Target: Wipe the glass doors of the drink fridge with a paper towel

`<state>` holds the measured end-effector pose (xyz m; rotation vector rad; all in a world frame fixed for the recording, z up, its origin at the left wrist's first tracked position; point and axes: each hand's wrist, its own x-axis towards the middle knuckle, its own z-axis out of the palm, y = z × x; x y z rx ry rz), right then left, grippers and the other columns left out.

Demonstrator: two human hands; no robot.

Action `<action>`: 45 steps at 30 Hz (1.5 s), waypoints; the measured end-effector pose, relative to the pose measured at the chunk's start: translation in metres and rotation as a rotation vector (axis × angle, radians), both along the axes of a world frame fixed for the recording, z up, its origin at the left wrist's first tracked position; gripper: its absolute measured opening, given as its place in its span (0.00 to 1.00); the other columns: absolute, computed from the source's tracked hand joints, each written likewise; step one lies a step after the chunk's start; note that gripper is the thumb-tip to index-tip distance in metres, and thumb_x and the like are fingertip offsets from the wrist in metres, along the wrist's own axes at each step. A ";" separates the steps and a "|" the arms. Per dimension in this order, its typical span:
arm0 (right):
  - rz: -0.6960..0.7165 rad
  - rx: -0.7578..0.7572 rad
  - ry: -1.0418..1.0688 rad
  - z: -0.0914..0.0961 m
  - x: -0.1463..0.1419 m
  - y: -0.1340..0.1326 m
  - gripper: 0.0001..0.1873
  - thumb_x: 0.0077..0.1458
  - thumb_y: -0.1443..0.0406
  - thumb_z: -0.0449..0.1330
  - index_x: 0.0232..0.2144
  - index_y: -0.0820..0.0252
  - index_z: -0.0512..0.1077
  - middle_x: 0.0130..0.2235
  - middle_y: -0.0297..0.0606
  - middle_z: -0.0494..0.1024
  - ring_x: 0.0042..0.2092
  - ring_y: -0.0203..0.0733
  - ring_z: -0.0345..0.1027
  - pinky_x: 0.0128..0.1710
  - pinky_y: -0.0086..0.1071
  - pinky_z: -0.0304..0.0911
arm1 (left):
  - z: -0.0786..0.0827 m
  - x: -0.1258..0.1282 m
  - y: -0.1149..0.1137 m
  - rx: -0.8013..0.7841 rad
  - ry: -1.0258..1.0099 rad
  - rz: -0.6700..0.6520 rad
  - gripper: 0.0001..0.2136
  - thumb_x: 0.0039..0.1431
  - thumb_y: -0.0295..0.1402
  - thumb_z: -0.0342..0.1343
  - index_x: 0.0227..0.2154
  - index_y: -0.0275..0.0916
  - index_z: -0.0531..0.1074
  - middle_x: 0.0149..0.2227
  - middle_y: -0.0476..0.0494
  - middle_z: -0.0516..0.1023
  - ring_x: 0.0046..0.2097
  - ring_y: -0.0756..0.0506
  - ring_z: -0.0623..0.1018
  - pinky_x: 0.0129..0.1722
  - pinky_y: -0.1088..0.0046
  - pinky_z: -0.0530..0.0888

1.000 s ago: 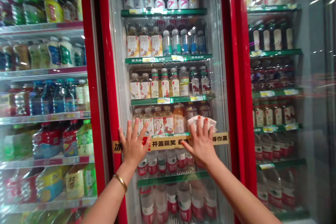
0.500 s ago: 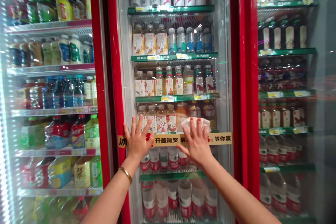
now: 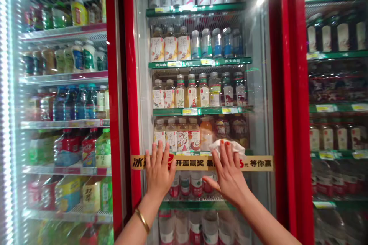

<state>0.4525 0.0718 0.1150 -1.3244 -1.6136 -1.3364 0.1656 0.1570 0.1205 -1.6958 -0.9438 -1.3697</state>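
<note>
My left hand [image 3: 158,172] lies flat with its fingers apart on the glass door [image 3: 255,84] of a drinks fridge, at the yellow printed strip [image 3: 201,163]. A gold bangle [image 3: 142,221] circles that wrist. My right hand [image 3: 228,174] presses a crumpled white tissue [image 3: 225,147] against the glass just above the strip. Its fingers are spread over the tissue, hiding part of it. Behind the glass, rows of bottled drinks [image 3: 184,97] stand on green-edged shelves.
A red door frame [image 3: 132,84] runs up left of my left hand, and another [image 3: 290,84] stands to the right. Neighbouring glass fridge doors [image 3: 66,103] show more bottled drinks on both sides. Light reflects off the glass.
The fridge door sits further right in view and looks slightly larger. My right hand and tissue slid left along the glass, then back right. My left hand stays on the door.
</note>
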 end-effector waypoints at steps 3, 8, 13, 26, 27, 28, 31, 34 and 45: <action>-0.051 0.043 0.034 -0.011 0.016 -0.007 0.50 0.71 0.42 0.49 0.80 0.59 0.34 0.81 0.57 0.33 0.80 0.71 0.32 0.73 0.68 0.49 | -0.009 0.001 0.000 0.020 0.011 0.021 0.37 0.73 0.40 0.54 0.78 0.47 0.45 0.80 0.40 0.46 0.81 0.37 0.43 0.80 0.41 0.37; -0.147 0.175 0.363 0.041 0.020 -0.004 0.53 0.71 0.45 0.53 0.79 0.62 0.29 0.80 0.60 0.25 0.79 0.83 0.22 0.69 0.83 0.41 | -0.009 0.002 0.003 0.044 0.002 0.004 0.38 0.72 0.42 0.56 0.78 0.47 0.46 0.80 0.40 0.47 0.81 0.36 0.44 0.79 0.37 0.38; 0.022 0.081 -0.024 0.014 -0.027 0.009 0.64 0.62 0.31 0.53 0.79 0.68 0.37 0.80 0.61 0.32 0.80 0.75 0.24 0.75 0.67 0.45 | -0.008 0.003 0.003 0.056 -0.023 -0.028 0.37 0.71 0.40 0.56 0.78 0.47 0.47 0.80 0.39 0.49 0.81 0.34 0.49 0.78 0.34 0.42; -0.074 0.164 0.118 0.043 0.047 -0.002 0.54 0.67 0.41 0.57 0.78 0.67 0.43 0.80 0.62 0.39 0.80 0.72 0.33 0.75 0.69 0.44 | -0.007 0.007 0.002 0.057 -0.053 -0.073 0.37 0.72 0.40 0.56 0.78 0.52 0.47 0.80 0.43 0.48 0.81 0.34 0.49 0.78 0.33 0.43; -0.071 0.176 0.118 0.043 0.050 -0.002 0.50 0.67 0.42 0.58 0.77 0.64 0.47 0.79 0.61 0.44 0.80 0.70 0.37 0.76 0.68 0.42 | -0.007 0.008 0.002 0.064 -0.047 -0.075 0.36 0.72 0.40 0.56 0.78 0.51 0.47 0.80 0.42 0.48 0.81 0.34 0.49 0.78 0.33 0.43; -0.055 0.191 0.120 0.043 0.053 -0.004 0.46 0.68 0.44 0.58 0.76 0.61 0.52 0.78 0.59 0.50 0.79 0.67 0.41 0.77 0.68 0.39 | -0.007 0.008 0.001 0.070 -0.044 -0.075 0.36 0.72 0.40 0.55 0.78 0.50 0.47 0.80 0.42 0.48 0.81 0.34 0.49 0.78 0.33 0.43; 0.076 0.216 0.116 0.047 0.062 -0.004 0.34 0.71 0.50 0.57 0.71 0.57 0.58 0.75 0.54 0.58 0.79 0.61 0.46 0.78 0.67 0.38 | -0.006 0.008 0.001 0.070 -0.050 -0.072 0.36 0.73 0.40 0.54 0.78 0.50 0.48 0.80 0.42 0.48 0.81 0.34 0.49 0.78 0.33 0.43; 0.237 0.225 0.132 0.052 0.064 0.000 0.25 0.72 0.56 0.56 0.66 0.57 0.63 0.74 0.53 0.61 0.79 0.59 0.47 0.76 0.65 0.49 | -0.006 0.008 0.001 0.072 -0.056 -0.072 0.36 0.72 0.40 0.55 0.78 0.51 0.47 0.80 0.42 0.48 0.81 0.34 0.49 0.78 0.33 0.43; 0.061 0.373 0.403 0.065 0.049 0.012 0.34 0.74 0.61 0.51 0.77 0.44 0.49 0.81 0.46 0.41 0.81 0.64 0.34 0.73 0.75 0.49 | -0.009 0.006 0.003 0.057 -0.051 -0.083 0.38 0.71 0.40 0.56 0.78 0.51 0.47 0.80 0.41 0.48 0.80 0.32 0.50 0.78 0.33 0.43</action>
